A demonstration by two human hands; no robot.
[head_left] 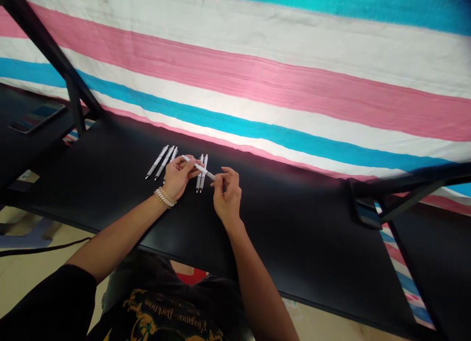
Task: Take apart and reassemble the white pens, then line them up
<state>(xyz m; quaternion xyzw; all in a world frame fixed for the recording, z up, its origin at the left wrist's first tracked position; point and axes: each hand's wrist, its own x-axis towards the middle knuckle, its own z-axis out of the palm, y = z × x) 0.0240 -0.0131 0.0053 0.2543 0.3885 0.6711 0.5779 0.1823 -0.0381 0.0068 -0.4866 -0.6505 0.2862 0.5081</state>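
A white pen [201, 168] with a grey grip is held slantwise above the black table [294, 223]. My left hand [176, 176], with a pale braided bracelet at the wrist, pinches its upper part between thumb and fingers. At the lower end, the fingers of my right hand [227, 196] close on the grip and hide the tip. Two similar pens [198, 182] lie side by side beneath the held one. Left of them, three more pens [157, 162] lie slanted, the nearest partly covered by my left hand.
A striped cloth [257, 86] in pink, white and blue hangs behind the table. Black metal supports [75, 100] rise at the left, with another support [368, 208] at the right. A dark flat device [37, 118] lies on the neighbouring surface at far left.
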